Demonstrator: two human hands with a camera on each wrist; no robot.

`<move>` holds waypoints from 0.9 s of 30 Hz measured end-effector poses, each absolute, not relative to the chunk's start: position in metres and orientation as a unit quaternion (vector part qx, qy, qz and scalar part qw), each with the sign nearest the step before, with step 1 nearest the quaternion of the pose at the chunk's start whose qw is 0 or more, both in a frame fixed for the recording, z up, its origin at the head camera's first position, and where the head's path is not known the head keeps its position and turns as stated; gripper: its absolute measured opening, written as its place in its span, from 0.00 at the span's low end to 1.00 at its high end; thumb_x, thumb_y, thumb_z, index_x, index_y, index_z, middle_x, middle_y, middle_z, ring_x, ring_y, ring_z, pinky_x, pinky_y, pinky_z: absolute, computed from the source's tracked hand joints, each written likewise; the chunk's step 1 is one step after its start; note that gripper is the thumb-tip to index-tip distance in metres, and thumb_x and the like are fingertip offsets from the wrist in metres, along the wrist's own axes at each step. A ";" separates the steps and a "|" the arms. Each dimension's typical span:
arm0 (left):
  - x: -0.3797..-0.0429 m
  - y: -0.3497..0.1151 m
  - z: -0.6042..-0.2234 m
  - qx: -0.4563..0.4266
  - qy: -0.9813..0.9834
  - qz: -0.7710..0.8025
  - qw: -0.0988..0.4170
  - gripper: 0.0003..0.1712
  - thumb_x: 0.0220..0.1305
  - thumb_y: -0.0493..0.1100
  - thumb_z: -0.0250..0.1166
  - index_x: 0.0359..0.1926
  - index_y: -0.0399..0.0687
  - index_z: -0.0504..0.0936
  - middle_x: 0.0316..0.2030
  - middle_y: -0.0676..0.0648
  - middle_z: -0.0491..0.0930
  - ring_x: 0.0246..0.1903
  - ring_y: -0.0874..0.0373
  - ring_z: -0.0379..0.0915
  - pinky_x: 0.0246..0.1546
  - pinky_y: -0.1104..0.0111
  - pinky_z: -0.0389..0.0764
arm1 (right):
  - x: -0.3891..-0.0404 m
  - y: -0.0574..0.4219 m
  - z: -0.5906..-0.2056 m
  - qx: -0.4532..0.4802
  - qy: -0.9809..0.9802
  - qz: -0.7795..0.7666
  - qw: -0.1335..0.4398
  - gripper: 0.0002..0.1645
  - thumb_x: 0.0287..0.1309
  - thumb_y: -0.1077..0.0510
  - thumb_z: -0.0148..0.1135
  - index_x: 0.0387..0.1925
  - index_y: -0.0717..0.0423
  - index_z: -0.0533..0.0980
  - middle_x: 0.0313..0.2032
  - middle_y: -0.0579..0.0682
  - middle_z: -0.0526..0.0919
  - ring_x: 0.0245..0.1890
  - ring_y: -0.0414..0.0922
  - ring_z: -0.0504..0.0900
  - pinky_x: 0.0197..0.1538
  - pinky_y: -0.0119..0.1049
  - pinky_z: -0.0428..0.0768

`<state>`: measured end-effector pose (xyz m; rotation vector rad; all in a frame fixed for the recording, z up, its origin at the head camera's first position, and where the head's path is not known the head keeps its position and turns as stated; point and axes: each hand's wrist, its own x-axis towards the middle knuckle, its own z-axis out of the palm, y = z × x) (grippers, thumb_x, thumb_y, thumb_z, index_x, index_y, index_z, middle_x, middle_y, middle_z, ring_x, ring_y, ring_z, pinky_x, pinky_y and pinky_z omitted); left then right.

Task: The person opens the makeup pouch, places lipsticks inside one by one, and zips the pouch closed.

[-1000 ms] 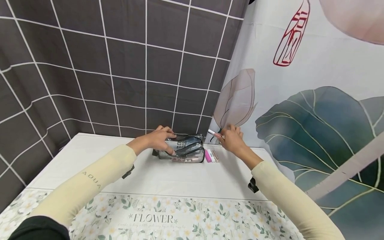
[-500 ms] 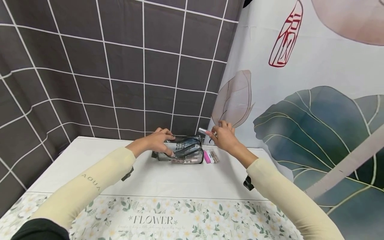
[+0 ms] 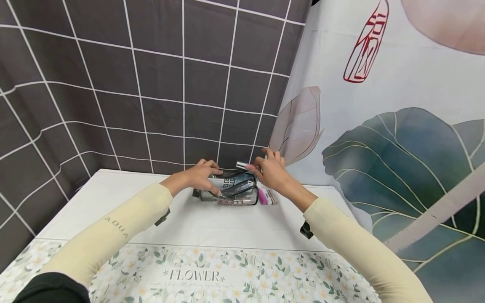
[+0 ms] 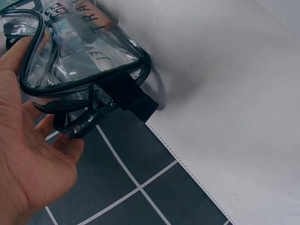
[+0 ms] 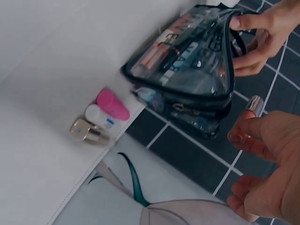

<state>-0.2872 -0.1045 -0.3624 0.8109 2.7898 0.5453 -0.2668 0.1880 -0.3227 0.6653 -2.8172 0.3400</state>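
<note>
A clear cosmetic bag (image 3: 240, 193) with black piping lies at the back of the white table, "TRAVEL" lettering on its side. My left hand (image 3: 198, 176) holds its opening edge, thumb on the near side and fingers behind, as the left wrist view shows on the bag (image 4: 89, 61). Slim cosmetics show through the clear wall in the right wrist view. My right hand (image 3: 273, 172) pinches a lip gloss tube (image 5: 254, 106) with a shiny silver cap and pinkish body. In the head view the tube (image 3: 241, 165) is held level just above the bag's far top edge.
Right of the bag stand or lie a magenta tube (image 5: 112, 105), a white small bottle (image 5: 96, 115) and a gold-capped bottle (image 5: 86, 131), close to the table edge. A dark grid curtain (image 3: 151, 105) hangs behind; a flowered mat (image 3: 197, 275) covers the front.
My right hand has moved left with the lip gloss tube, from right of the bag to over its far edge. The left hand keeps its hold on the bag.
</note>
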 end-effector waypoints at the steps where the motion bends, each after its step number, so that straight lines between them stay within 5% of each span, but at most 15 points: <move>1: -0.288 -0.104 -0.362 0.273 0.940 0.183 0.092 0.52 0.64 0.60 0.77 0.83 0.43 0.75 0.82 0.38 0.67 0.77 0.39 0.58 0.81 0.39 0.69 | -0.266 0.186 -0.323 0.230 -0.960 0.115 0.112 0.21 0.83 0.43 0.64 0.54 0.56 0.89 0.82 0.73 0.67 0.79 0.74 0.63 0.67 0.68 0.70; 14: -0.289 -0.103 -0.362 0.275 0.939 0.181 0.094 0.53 0.63 0.60 0.78 0.83 0.41 0.74 0.82 0.37 0.67 0.76 0.39 0.59 0.80 0.39 0.70 | -0.261 0.165 -0.329 0.246 -0.961 0.085 0.098 0.15 0.82 0.50 0.67 0.57 0.54 0.90 0.82 0.72 0.67 0.78 0.73 0.65 0.73 0.71 0.70; 27: -0.286 -0.103 -0.358 0.273 0.941 0.175 0.094 0.54 0.62 0.60 0.77 0.82 0.39 0.74 0.81 0.37 0.68 0.75 0.39 0.60 0.80 0.40 0.70 | -0.262 0.152 -0.334 0.256 -0.959 0.080 0.092 0.17 0.81 0.47 0.68 0.58 0.51 0.90 0.84 0.70 0.66 0.78 0.70 0.65 0.73 0.68 0.70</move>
